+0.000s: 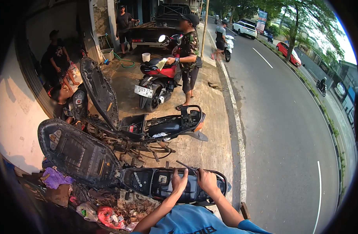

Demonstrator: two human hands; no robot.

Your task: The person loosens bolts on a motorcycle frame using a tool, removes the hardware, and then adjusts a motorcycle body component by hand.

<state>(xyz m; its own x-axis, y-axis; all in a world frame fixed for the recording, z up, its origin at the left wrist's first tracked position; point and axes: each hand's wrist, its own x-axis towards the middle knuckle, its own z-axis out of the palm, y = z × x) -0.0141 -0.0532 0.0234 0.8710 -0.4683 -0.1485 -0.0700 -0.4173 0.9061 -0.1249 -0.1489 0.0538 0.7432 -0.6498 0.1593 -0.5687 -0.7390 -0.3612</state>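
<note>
In front of me lies the stripped rear of a scooter, its black fuel tank [167, 187] and storage tray [136, 181] exposed. My left hand [179, 181] is at the tank's far edge, thumb raised, other fingers curled over the side. What they grip there is hidden. Just right of it, my right hand [207, 181] is closed round one end of a dark, thin bar [185, 165] that points up and left. A black grab rail [227, 181] curves past my right hand. On the left, the scooter's raised seat [79, 152] shows its underside; a small metal piece [138, 179] lies in the tray.
Beyond stands another stripped scooter [167, 126], its seat [99, 91] raised. A person [190, 46] holds a cloth by a red scooter [163, 74]. Another person [62, 103] crouches at left. Plastic bags [108, 216] and debris lie lower left. A road [272, 136] runs along the right.
</note>
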